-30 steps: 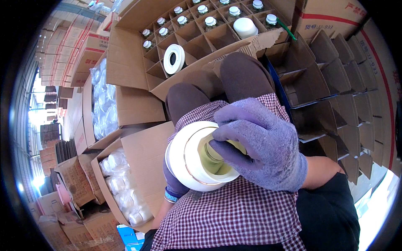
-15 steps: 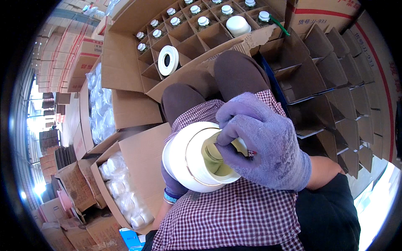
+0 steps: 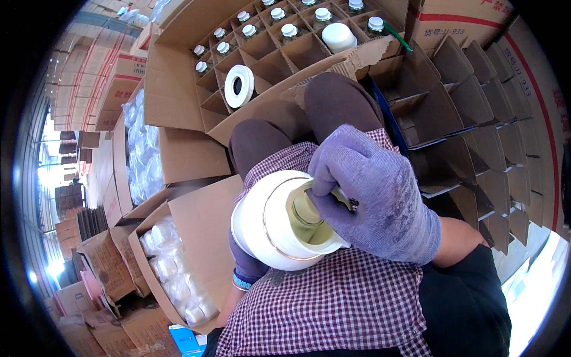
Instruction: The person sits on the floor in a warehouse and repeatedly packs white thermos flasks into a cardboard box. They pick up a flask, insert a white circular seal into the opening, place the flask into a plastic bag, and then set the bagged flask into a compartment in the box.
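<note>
A white thermos jug shell (image 3: 256,223) with a thin gold line lies tilted across my lap, its mouth turned to the right. Its pale yellow-green inside (image 3: 306,221) shows, with a rounded, stepped form in it. My left hand (image 3: 245,262), in a purple-grey glove, holds the shell from the left and below; its fingers are mostly hidden behind it. My right hand (image 3: 375,199), gloved alike, is closed at the mouth, thumb and forefinger curled over the rim. Whatever sits between those fingertips, if anything, cannot be made out.
Ahead stands a divided carton (image 3: 172,98) of white-capped bottles (image 3: 289,31), with a white ring (image 3: 239,86) and a white cup-like part (image 3: 338,37) on its dividers. Cardboard dividers (image 3: 458,113) fill the right side. At left, a carton (image 3: 202,220) holds plastic-wrapped white parts (image 3: 172,271).
My right hand has shifted slightly up and its fingers have turned at the mouth. The form inside shows more plainly. My left hand and the shell have barely moved.
</note>
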`<state>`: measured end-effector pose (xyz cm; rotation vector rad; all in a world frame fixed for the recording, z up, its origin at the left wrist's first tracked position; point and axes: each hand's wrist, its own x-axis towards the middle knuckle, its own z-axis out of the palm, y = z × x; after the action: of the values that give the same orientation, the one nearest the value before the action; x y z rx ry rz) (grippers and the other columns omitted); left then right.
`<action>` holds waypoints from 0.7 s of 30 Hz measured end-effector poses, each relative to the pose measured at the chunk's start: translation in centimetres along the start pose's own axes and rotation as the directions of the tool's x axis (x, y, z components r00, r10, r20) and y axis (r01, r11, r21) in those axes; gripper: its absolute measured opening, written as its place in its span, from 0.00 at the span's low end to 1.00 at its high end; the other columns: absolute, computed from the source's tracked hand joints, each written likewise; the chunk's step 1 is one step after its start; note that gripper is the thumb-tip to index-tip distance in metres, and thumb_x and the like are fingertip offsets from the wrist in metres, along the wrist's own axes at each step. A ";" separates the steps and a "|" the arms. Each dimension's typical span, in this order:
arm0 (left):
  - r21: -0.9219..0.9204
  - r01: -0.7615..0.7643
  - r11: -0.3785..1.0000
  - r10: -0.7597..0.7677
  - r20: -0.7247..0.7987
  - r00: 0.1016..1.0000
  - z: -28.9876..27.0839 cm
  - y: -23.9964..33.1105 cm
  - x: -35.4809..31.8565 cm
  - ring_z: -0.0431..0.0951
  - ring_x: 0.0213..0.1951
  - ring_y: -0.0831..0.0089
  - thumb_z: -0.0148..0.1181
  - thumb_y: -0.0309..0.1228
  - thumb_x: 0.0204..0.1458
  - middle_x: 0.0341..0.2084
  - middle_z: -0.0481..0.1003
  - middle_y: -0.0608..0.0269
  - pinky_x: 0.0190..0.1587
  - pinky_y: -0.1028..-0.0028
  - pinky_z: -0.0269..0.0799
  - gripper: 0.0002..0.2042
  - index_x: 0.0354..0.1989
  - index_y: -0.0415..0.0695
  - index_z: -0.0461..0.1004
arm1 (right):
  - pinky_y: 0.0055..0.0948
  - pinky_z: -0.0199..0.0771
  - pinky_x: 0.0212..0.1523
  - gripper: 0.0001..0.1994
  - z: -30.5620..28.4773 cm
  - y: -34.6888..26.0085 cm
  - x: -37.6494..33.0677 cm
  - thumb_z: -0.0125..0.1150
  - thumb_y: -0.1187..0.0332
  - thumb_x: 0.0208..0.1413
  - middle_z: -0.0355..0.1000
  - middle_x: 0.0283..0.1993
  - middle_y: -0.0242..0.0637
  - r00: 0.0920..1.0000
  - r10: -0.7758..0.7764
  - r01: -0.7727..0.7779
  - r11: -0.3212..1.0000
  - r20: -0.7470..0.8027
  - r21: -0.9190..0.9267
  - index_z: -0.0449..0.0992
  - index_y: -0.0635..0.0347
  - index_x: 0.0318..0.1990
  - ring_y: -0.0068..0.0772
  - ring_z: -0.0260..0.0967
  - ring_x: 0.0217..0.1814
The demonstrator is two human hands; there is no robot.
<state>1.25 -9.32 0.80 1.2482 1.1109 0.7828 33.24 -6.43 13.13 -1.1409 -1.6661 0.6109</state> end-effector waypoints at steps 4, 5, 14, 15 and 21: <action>-0.347 0.203 0.916 -0.192 0.066 0.979 0.4 -0.4 0.1 0.64 0.69 0.59 0.62 0.40 0.61 0.70 0.61 0.52 0.70 0.60 0.61 0.37 0.75 0.47 0.50 | 0.32 0.82 0.42 0.20 -0.4 0.1 -0.4 0.79 0.63 0.45 0.74 0.42 0.40 0.996 -0.001 -0.022 0.965 0.087 0.262 0.73 0.57 0.41 0.35 0.78 0.42; -0.355 0.216 0.909 -0.197 0.091 0.976 0.5 -0.1 0.2 0.63 0.69 0.59 0.61 0.41 0.61 0.70 0.60 0.52 0.71 0.60 0.60 0.37 0.75 0.47 0.49 | 0.34 0.81 0.46 0.26 -0.2 0.2 -0.5 0.80 0.60 0.43 0.74 0.45 0.41 0.996 -0.039 0.014 0.954 0.077 0.299 0.73 0.57 0.46 0.36 0.78 0.45; 0.145 -0.048 0.988 0.029 0.130 0.991 0.8 1.3 0.4 0.62 0.70 0.62 0.67 0.38 0.58 0.70 0.61 0.54 0.72 0.62 0.57 0.40 0.75 0.47 0.51 | 0.44 0.75 0.60 0.51 1.4 -0.1 -1.1 0.84 0.49 0.34 0.70 0.59 0.48 0.980 -0.194 0.177 0.943 0.035 0.281 0.64 0.60 0.67 0.46 0.74 0.58; 0.141 -0.049 0.989 0.030 0.133 0.991 0.8 1.3 0.5 0.62 0.70 0.62 0.67 0.38 0.58 0.70 0.61 0.54 0.72 0.62 0.57 0.40 0.75 0.47 0.51 | 0.44 0.75 0.61 0.51 1.3 -0.3 -0.8 0.84 0.50 0.34 0.70 0.60 0.48 0.970 -0.241 0.221 0.933 0.037 0.285 0.64 0.60 0.67 0.48 0.73 0.59; 0.152 -0.075 0.986 0.055 0.130 0.990 1.0 2.1 0.6 0.62 0.70 0.62 0.67 0.39 0.57 0.71 0.61 0.54 0.72 0.62 0.57 0.40 0.75 0.47 0.51 | 0.43 0.75 0.60 0.42 2.5 -1.0 -0.9 0.85 0.54 0.36 0.70 0.59 0.49 0.973 -0.232 0.201 0.877 0.017 0.436 0.68 0.55 0.60 0.48 0.72 0.59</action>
<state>2.63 -8.71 2.63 1.4520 1.0490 0.6659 30.65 -7.41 12.56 -0.6080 -1.5830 0.8322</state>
